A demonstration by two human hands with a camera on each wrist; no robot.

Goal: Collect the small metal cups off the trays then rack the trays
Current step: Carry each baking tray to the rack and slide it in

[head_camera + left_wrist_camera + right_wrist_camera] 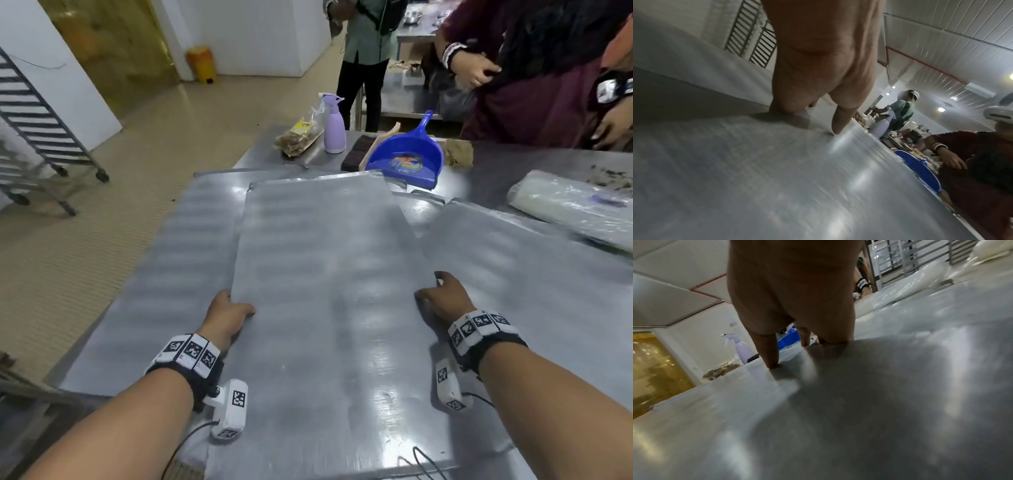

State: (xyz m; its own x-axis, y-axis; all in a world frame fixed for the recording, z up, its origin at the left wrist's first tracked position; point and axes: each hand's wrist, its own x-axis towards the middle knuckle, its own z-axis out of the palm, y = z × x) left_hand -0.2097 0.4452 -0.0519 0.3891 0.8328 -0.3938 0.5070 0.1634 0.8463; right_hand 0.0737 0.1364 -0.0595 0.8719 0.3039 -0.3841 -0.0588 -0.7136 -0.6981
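Top tray [318,274] | bare, stiff, slick sheet metal | I grip both long edges: left hand [227,313], right hand [445,298], fingers curled over rims.

No readable text, label, number or sign anywhere.

Steel counter [507,164]: overlapping trays [308,274] fill near side. Far edge: snack bag [298,136], spray bottle [333,124], blue dustpan [409,156]. Right edge: plastic-wrapped roll [575,209].
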